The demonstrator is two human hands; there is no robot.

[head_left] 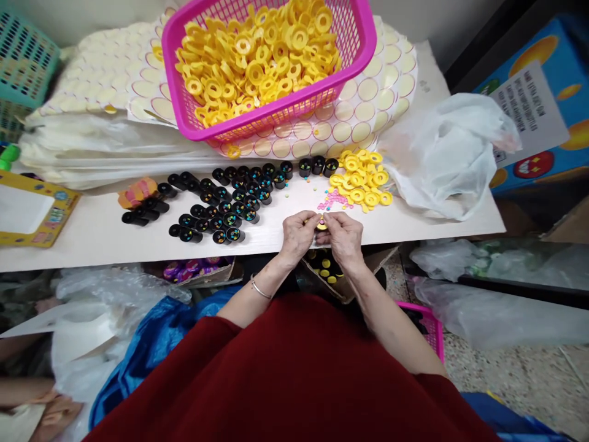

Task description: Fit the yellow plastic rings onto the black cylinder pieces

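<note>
At the front edge of the white table, my left hand (297,236) and my right hand (345,237) meet fingertip to fingertip. Both are closed around a small yellow ring-shaped cap (321,226), and a pink bit shows in its middle. Just beyond my fingers lie small pink pieces (335,200). To their right is a pile of yellow ring caps (361,178). Several small black cups (239,195) stand left of my hands, many with coloured bits inside. Some black cups lie tipped over farther left.
A pink basket (276,113) of yellow caps rests on circle-patterned sheets at the back. A white plastic bag (442,156) and a blue box (543,98) sit right. Below the table edge is a carton with black-and-yellow pieces (326,264). Another person's hand (57,412) shows lower left.
</note>
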